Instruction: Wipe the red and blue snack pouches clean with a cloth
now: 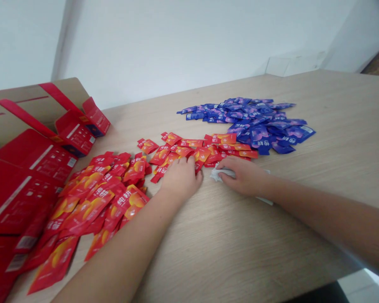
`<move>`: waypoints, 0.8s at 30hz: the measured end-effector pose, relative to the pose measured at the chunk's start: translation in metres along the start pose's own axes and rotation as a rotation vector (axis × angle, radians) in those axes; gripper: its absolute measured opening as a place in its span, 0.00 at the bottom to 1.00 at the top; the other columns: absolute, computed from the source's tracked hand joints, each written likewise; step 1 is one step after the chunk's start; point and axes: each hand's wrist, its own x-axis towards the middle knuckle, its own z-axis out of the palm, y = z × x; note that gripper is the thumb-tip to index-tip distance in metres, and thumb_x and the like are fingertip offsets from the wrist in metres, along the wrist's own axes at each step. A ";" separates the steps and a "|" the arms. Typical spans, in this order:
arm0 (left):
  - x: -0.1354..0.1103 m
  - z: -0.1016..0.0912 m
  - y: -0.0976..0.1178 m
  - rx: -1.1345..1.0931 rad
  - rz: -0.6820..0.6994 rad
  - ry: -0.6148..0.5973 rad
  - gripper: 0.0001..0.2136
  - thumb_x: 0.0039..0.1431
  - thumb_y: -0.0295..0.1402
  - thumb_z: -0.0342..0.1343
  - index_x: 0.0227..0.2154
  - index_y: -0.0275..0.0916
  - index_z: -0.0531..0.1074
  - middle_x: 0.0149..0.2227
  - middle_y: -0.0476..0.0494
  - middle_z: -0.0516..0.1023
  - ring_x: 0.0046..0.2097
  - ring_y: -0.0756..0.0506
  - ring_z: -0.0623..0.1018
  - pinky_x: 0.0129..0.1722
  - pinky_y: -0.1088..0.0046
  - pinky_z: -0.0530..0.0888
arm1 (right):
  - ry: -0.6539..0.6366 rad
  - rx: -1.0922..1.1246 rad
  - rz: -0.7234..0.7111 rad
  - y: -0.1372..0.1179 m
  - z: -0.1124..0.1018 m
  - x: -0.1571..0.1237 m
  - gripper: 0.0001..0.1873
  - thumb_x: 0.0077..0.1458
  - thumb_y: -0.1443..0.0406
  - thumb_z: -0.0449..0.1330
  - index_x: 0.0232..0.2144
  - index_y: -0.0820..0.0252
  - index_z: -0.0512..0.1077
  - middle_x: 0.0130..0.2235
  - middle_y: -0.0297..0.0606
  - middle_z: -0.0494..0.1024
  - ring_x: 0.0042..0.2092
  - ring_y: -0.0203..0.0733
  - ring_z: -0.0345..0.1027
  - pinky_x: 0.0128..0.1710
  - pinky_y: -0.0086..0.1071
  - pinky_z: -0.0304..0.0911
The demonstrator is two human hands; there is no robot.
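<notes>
Red foil sachets (135, 198) lie heaped on the wooden counter (303, 235), light, slick and floppy, best pinched by a sealed edge; the hands stand apart, the left hand (180, 179) resting on sachets, the right hand (244, 176) on crumpled white paper (217, 174)

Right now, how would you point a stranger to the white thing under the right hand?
On the wood table, find the right hand, just below the blue sachets. Under its fingertips pokes a crumpled white cloth, the only plain thing among red sachets.
</notes>
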 end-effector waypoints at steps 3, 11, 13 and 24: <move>0.006 -0.005 0.003 -0.005 -0.005 -0.003 0.17 0.73 0.36 0.49 0.56 0.37 0.75 0.50 0.33 0.85 0.52 0.35 0.84 0.50 0.60 0.79 | -0.006 -0.014 -0.014 -0.001 -0.001 0.000 0.11 0.68 0.61 0.58 0.48 0.57 0.77 0.51 0.46 0.83 0.53 0.55 0.77 0.54 0.48 0.71; -0.029 -0.020 -0.011 -0.138 -0.151 0.090 0.12 0.70 0.36 0.51 0.46 0.44 0.78 0.39 0.40 0.86 0.40 0.35 0.86 0.38 0.60 0.79 | -0.037 -0.055 -0.002 -0.004 -0.005 -0.001 0.11 0.68 0.62 0.59 0.49 0.57 0.77 0.51 0.47 0.82 0.54 0.55 0.76 0.56 0.48 0.70; -0.043 -0.012 -0.015 -0.456 -0.065 0.170 0.10 0.68 0.34 0.52 0.46 0.45 0.78 0.41 0.43 0.85 0.42 0.39 0.86 0.42 0.63 0.80 | -0.034 -0.045 -0.008 -0.003 -0.005 -0.001 0.11 0.68 0.62 0.59 0.49 0.58 0.77 0.50 0.47 0.82 0.54 0.55 0.76 0.55 0.47 0.71; -0.070 -0.010 -0.008 -0.318 0.327 0.021 0.19 0.68 0.25 0.50 0.57 0.43 0.76 0.60 0.40 0.79 0.62 0.37 0.77 0.66 0.52 0.73 | -0.057 -0.029 0.008 -0.002 -0.007 0.000 0.10 0.67 0.61 0.61 0.48 0.54 0.77 0.51 0.44 0.83 0.53 0.53 0.77 0.56 0.46 0.70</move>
